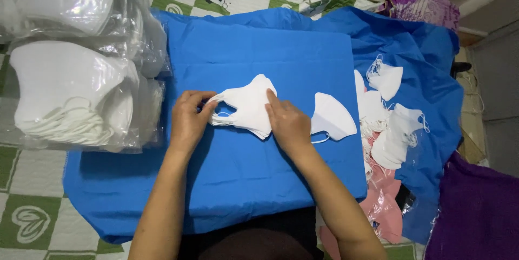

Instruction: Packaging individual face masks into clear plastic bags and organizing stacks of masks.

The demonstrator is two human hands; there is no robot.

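A small stack of white folded face masks lies in the middle of a blue cloth-covered board. My left hand pinches the ear loops at the stack's left end. Resting flat on the stack's right edge is my right hand, pressing it down. One single white mask lies just right of my right hand, apart from the stack.
Clear plastic bags packed with white masks pile up at the left. Loose white masks lie heaped at the board's right edge, above pink pieces. A green-and-white quilt lies underneath; purple fabric sits at lower right.
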